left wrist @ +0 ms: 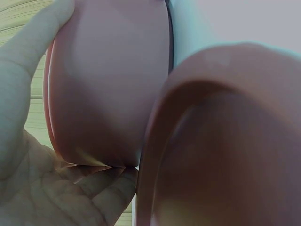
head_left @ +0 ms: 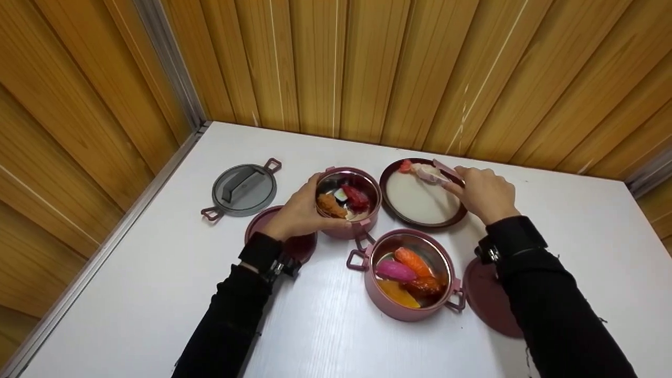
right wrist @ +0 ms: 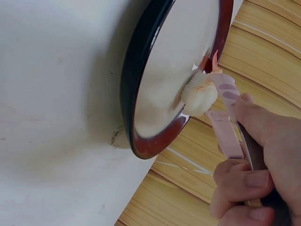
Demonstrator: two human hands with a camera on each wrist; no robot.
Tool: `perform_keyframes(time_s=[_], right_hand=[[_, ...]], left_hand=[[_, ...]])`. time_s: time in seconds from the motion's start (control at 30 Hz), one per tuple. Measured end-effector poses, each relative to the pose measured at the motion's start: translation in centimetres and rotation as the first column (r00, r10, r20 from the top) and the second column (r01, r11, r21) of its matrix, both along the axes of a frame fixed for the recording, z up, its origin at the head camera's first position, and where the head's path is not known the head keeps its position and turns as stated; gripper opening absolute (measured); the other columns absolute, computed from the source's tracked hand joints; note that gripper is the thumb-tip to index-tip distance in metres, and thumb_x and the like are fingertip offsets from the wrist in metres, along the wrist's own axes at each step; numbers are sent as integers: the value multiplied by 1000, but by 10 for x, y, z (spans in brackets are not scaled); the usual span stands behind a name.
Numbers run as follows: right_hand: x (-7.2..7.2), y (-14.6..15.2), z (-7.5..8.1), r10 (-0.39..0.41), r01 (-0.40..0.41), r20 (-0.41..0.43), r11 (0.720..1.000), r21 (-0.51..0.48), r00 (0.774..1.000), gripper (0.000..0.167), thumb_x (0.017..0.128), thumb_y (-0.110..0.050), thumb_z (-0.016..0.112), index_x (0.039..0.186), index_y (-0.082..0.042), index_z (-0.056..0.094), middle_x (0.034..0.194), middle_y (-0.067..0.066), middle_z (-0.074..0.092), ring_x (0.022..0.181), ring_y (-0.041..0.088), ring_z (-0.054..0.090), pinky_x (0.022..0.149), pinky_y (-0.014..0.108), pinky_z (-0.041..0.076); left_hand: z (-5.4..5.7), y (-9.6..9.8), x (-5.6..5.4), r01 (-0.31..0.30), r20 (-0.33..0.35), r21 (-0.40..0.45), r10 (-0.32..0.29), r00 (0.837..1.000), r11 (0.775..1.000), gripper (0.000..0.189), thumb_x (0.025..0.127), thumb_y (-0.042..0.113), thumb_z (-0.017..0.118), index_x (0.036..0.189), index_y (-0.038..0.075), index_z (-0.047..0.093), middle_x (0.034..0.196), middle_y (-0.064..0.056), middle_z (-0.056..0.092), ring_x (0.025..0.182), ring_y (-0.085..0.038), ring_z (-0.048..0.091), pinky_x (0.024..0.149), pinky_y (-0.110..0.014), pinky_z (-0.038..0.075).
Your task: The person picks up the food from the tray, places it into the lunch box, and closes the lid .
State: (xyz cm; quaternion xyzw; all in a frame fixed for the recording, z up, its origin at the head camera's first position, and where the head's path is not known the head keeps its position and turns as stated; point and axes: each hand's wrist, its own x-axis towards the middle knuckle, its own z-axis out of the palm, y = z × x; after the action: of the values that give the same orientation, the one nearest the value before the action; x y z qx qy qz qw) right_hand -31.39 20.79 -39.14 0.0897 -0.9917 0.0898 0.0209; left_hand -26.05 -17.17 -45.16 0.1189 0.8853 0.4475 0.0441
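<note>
My left hand (head_left: 300, 211) holds a pink pot (left wrist: 110, 84) round its side, with the thumb along the near side and fingers on the far side. Inside that pot lie a brown fried piece (head_left: 332, 206), a red piece (head_left: 356, 197) and a small white roll (head_left: 341, 195). My right hand (head_left: 489, 193) grips pink tongs (right wrist: 228, 96) with a dark handle. Between the tong tips is a shrimp sushi (right wrist: 200, 94) with a red tail, held over a white plate (head_left: 417, 202) with a dark red rim.
Nearer me stands a second pink pot (head_left: 409, 313) with several food pieces. A grey lid (head_left: 249, 202) with red handles lies at the left. One dark red lid (head_left: 302, 247) lies under my left wrist, another (head_left: 488, 302) beside my right forearm. Wood-look walls (head_left: 357, 68) border the table.
</note>
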Motion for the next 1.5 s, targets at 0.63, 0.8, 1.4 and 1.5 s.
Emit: perform_keyframes(time_s=[0.63, 0.8, 1.4, 1.5], right_hand=[[-4, 12, -13, 3, -3, 30, 1000, -9, 1000, 61, 110, -49, 65, 158, -12, 59, 131, 46, 65, 111, 66, 67, 78, 73, 57], [-2, 10, -11, 24, -24, -13, 1000, -1, 1000, 50, 110, -45, 66, 147, -11, 68, 118, 44, 69, 103, 65, 69, 70, 70, 56], [16, 5, -1, 43, -44, 66, 999, 13, 997, 41, 111, -47, 64, 110, -6, 69, 104, 35, 71, 96, 57, 71, 64, 59, 52], [15, 6, -1, 34, -35, 85, 999, 8, 996, 43, 111, -49, 64, 107, -7, 67, 104, 33, 70, 96, 53, 70, 64, 56, 51]], left_hand=[[-1, 1, 2, 11, -17, 18, -11, 1000, 1000, 124, 76, 44, 103, 173, 15, 30, 169, -12, 51, 159, -32, 47, 134, -55, 36], [-1, 1, 2, 14, -18, 34, -13, 1000, 999, 124, 76, 42, 103, 172, 14, 31, 168, -12, 52, 159, -31, 48, 134, -54, 36], [-2, -1, -1, 0, 0, 6, 0, 1000, 1000, 127, 75, 45, 103, 174, 15, 27, 169, -12, 50, 159, -32, 47, 134, -54, 36], [-1, 0, -1, 2, -2, 1, -2, 1000, 1000, 127, 76, 45, 102, 174, 15, 28, 169, -12, 50, 159, -32, 47, 134, -54, 36]])
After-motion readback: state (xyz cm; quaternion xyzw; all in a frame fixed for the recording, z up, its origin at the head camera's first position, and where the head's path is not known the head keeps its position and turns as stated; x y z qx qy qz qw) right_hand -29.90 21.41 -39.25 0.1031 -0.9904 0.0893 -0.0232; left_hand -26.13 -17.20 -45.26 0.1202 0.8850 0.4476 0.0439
